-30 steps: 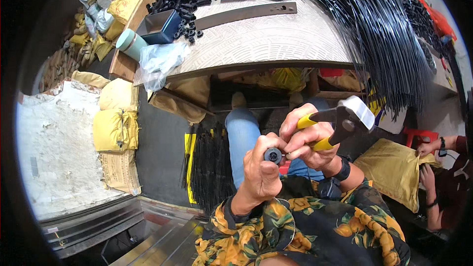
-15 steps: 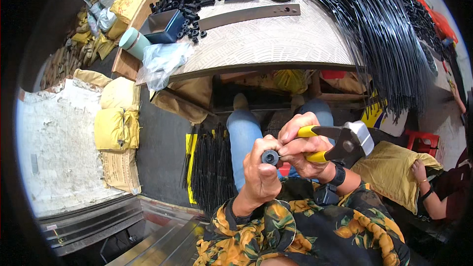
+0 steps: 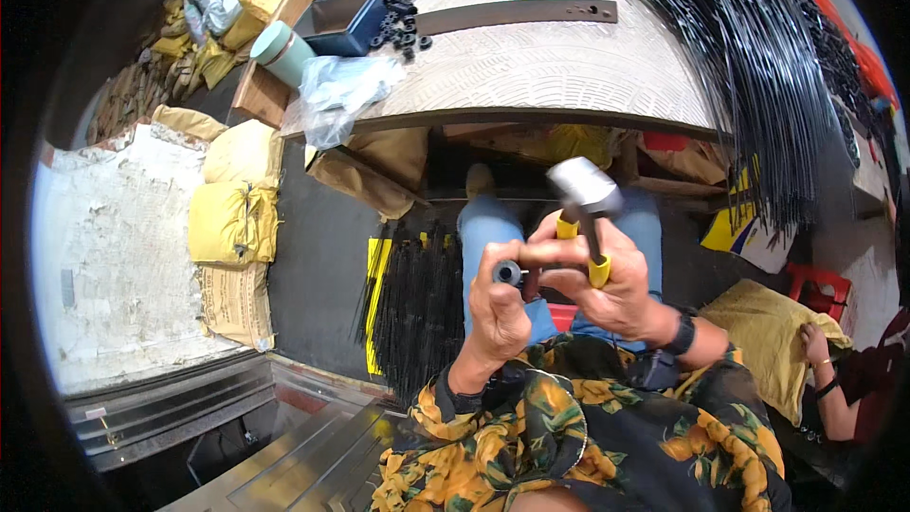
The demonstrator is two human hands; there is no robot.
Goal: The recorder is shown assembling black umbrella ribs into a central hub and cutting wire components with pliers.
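Observation:
Above my lap, my left hand (image 3: pixel 499 315) is closed round a short black tubular fitting (image 3: pixel 509 272), its hollow round end facing up. A small pale tip sticks out at the fitting's side. My right hand (image 3: pixel 616 283) is close beside it, wrapped round the yellow handles of end-cutting pliers (image 3: pixel 584 188). Their broad silver head points away from me, blurred by motion. The fingertips of my right hand come near the fitting; whether they touch it or pinch something small there, I cannot tell.
Ahead stands a worktable (image 3: pixel 531 71) with a metal strip (image 3: pixel 517 14), blue boxes (image 3: pixel 341 24), black fittings and a green cup (image 3: pixel 282 54). Long black cables (image 3: pixel 758 85) hang over its right side. More cables (image 3: pixel 422 313) stand left of my legs. A co-worker's hand (image 3: pixel 814 345) rests on a yellow sack (image 3: pixel 768 346).
The pliers have swung from pointing right to pointing away from me. My right hand has turned with them and moved slightly apart from my left. The whole view has shifted a little.

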